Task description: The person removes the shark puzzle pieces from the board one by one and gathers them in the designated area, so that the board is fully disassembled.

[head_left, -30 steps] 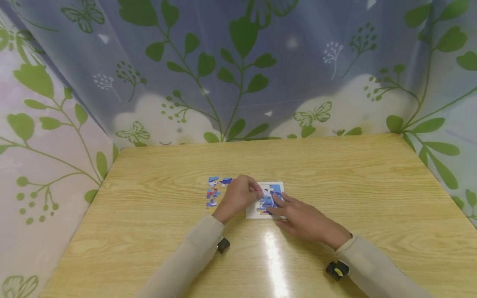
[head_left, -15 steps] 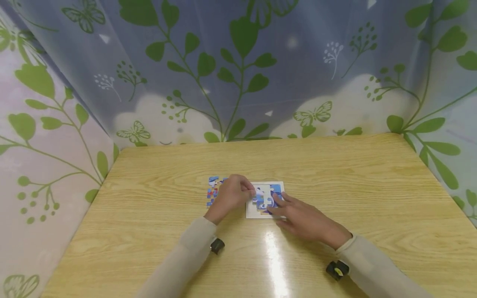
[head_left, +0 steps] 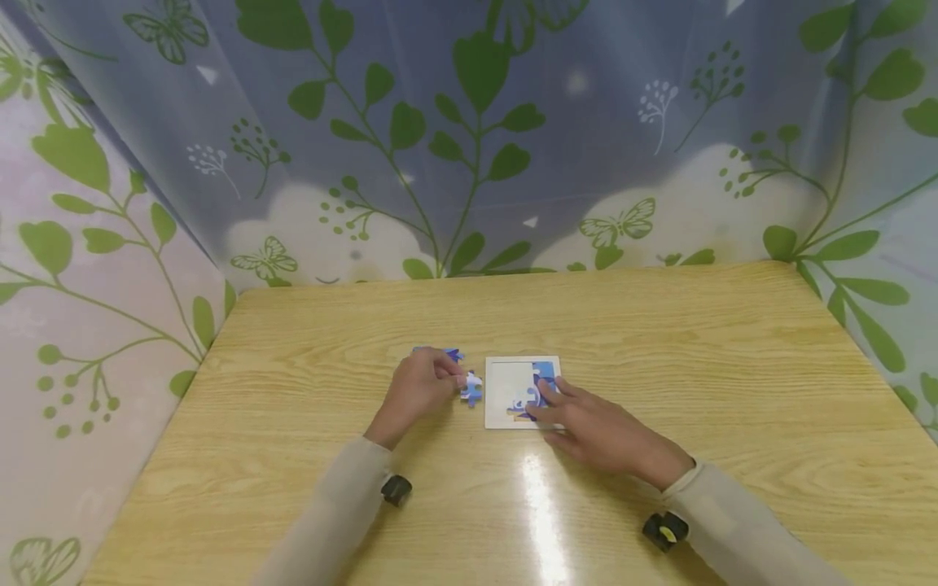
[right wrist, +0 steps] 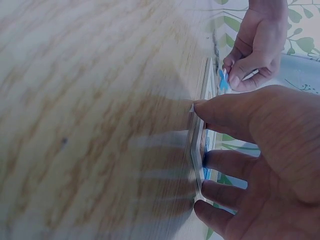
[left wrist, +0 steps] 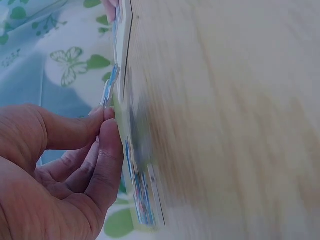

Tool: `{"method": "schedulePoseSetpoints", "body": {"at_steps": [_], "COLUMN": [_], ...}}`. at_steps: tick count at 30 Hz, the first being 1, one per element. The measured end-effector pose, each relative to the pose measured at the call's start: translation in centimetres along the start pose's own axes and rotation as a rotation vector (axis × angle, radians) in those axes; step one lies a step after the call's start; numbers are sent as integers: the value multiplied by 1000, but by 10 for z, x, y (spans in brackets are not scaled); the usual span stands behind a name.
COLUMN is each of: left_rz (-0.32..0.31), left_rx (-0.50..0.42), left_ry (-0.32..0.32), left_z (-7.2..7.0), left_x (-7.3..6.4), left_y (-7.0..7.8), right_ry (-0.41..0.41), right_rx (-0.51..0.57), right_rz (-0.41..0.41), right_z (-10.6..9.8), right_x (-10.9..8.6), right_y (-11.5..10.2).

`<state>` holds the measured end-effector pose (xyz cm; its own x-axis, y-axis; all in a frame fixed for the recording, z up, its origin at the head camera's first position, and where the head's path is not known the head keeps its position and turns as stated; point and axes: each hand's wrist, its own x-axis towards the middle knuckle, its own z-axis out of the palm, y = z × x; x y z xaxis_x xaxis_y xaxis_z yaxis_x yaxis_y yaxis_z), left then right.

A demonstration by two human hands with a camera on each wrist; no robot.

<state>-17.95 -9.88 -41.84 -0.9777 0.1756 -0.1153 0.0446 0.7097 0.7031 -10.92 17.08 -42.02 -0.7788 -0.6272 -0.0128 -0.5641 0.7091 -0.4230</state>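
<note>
My left hand (head_left: pixel 419 389) pinches a blue and white jigsaw piece (head_left: pixel 472 389) between thumb and fingertips, just left of the white puzzle tray (head_left: pixel 506 374). In the left wrist view the piece (left wrist: pixel 109 86) is seen edge-on, held above the table. My right hand (head_left: pixel 604 431) rests on the tray's right side, fingers spread over the fitted blue pieces (head_left: pixel 542 374). Its thumb touches the tray edge in the right wrist view. Pieces fill the tray's right and lower part; its upper left shows bare white board.
Loose puzzle pieces (head_left: pixel 449 355) lie on the table behind my left hand, mostly hidden by it. The wooden table (head_left: pixel 659 342) meets a leaf-patterned curtain (head_left: pixel 469 163) at its back edge, with more such cloth at both sides.
My left hand has moved left from over the tray with the jigsaw piece, uncovering the tray's bare upper left. My right hand has stayed in place.
</note>
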Motion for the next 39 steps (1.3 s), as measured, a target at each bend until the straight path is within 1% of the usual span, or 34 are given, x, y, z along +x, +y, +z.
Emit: {"method": "schedulePoseSetpoints", "body": {"at_steps": [4,9,15,22,30,36,38,39], "left_rz": [-15,-17,-31,-6,0,-4,6,22], "left_rx": [9,18,17,58,104,101,99,105], "left_ry": [18,39,68,117,108,107,105,104], "left_z": [-6,-13,-18,-18,-17,-17,-16,-15], "left_x": [-2,-3,-3,1,5,4,4,4], "left_y": [-8,-15,-16,-17,-18,-14,-11,-10], "right_ry": [3,2,2,7,-4,-6,-6,-6], "right_rx": [-5,-4,-6,1,8,14,14,14], "right_rz": [-7,-6,-8,-19,-4,1,3,5], "right_z": [0,0,-1,-1,0,0,0,0], "right_x": [0,0,0,0,0,-1,-1,-1], "right_y": [0,0,0,0,1,1,1,1]}}
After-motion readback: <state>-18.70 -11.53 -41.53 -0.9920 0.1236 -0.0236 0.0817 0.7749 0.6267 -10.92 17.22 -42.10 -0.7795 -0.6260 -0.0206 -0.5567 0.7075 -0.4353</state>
